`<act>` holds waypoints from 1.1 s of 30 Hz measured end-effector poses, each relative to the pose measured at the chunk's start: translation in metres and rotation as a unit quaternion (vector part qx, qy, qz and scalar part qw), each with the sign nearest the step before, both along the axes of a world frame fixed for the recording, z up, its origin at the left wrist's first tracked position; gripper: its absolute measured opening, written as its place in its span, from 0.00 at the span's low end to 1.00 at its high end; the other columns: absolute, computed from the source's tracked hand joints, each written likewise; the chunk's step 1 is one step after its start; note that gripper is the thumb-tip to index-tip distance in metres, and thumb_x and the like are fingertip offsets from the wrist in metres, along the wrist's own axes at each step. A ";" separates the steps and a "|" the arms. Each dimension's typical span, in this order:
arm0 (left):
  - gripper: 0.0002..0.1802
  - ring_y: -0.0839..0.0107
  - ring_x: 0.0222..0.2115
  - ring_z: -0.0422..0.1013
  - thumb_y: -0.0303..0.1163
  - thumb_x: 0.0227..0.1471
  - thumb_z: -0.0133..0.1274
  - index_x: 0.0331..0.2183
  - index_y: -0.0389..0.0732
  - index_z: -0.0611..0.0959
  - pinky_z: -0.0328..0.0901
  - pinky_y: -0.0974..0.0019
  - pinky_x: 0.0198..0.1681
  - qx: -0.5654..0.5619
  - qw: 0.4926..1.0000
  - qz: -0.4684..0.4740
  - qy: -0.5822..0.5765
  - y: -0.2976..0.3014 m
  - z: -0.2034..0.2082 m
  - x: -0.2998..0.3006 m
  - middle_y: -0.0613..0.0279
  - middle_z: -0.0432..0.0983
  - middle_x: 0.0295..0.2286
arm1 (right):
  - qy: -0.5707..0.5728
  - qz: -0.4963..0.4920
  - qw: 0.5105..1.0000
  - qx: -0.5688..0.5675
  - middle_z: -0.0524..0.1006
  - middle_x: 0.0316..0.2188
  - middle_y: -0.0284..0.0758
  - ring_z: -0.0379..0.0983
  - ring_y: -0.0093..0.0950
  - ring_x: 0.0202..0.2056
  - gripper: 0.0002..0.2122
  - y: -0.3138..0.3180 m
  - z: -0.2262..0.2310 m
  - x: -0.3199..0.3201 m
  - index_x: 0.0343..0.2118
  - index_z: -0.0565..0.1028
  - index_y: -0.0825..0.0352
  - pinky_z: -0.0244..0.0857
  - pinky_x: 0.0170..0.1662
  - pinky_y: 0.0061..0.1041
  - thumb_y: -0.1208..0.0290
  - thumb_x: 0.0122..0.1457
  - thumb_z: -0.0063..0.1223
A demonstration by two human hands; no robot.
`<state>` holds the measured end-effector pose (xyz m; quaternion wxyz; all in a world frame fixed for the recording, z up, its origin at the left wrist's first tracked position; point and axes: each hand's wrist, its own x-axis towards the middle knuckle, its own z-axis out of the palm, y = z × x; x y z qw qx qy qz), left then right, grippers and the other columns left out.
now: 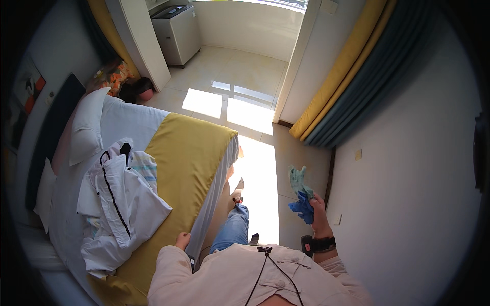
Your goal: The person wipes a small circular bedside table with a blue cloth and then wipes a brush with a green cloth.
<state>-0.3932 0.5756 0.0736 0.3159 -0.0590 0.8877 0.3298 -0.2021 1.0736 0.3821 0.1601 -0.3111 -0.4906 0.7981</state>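
Observation:
My right hand (319,214) is closed around two crumpled cloths, held out near the wall on the right. The blue cloth (303,207) sits against my fingers, and a pale green cloth (297,178) sticks up beyond it. My left hand (182,239) hangs by the near side of the bed, beside the yellow bed runner (196,148). Its fingers are curled in, and the inside of that hand is hidden. A bunched white garment or cover with black trim (125,199) lies on the bed to the left.
The bed's white pillow (87,122) rests by a dark headboard (53,132). Sunlit tiled floor (260,178) runs ahead to a washing machine (178,35) beyond a doorway. Yellow and dark teal curtains (352,81) hang at the right wall. My jeans-clad leg (232,227) is stepping alongside the bed.

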 end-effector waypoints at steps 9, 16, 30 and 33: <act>0.14 0.71 0.18 0.68 0.39 0.46 0.50 0.25 0.36 0.78 0.65 0.68 0.21 0.023 0.981 0.028 -0.193 0.149 -0.010 -0.173 0.61 0.70 0.19 | 0.051 0.075 0.996 0.012 0.74 0.33 0.34 0.71 0.20 0.31 0.18 0.146 0.015 -0.212 0.36 0.72 0.70 0.65 0.35 0.17 0.59 0.54 0.39; 0.26 0.58 0.37 0.71 0.44 0.45 0.50 0.43 0.39 0.74 0.65 0.62 0.41 0.029 0.993 -0.095 0.058 0.378 0.076 -0.373 0.48 0.75 0.35 | 0.011 -0.043 0.999 -0.027 0.75 0.32 0.34 0.72 0.23 0.30 0.21 0.260 0.040 -0.304 0.39 0.71 0.70 0.66 0.31 0.18 0.56 0.52 0.40; 0.24 0.58 0.38 0.72 0.45 0.49 0.49 0.45 0.42 0.74 0.65 0.61 0.43 0.109 0.991 -0.015 0.072 0.544 0.155 -0.484 0.50 0.74 0.37 | -0.104 0.473 0.874 -0.039 0.75 0.32 0.36 0.73 0.24 0.31 0.14 0.376 0.020 -0.687 0.43 0.69 0.72 0.66 0.36 0.21 0.68 0.57 0.42; 0.22 0.67 0.38 0.72 0.44 0.53 0.46 0.47 0.41 0.73 0.65 0.66 0.42 0.275 0.949 0.132 0.084 0.537 0.162 -0.527 0.54 0.75 0.37 | -0.057 0.639 0.766 0.033 0.74 0.34 0.34 0.71 0.22 0.34 0.15 0.338 -0.021 -0.775 0.44 0.69 0.73 0.65 0.38 0.18 0.70 0.55 0.43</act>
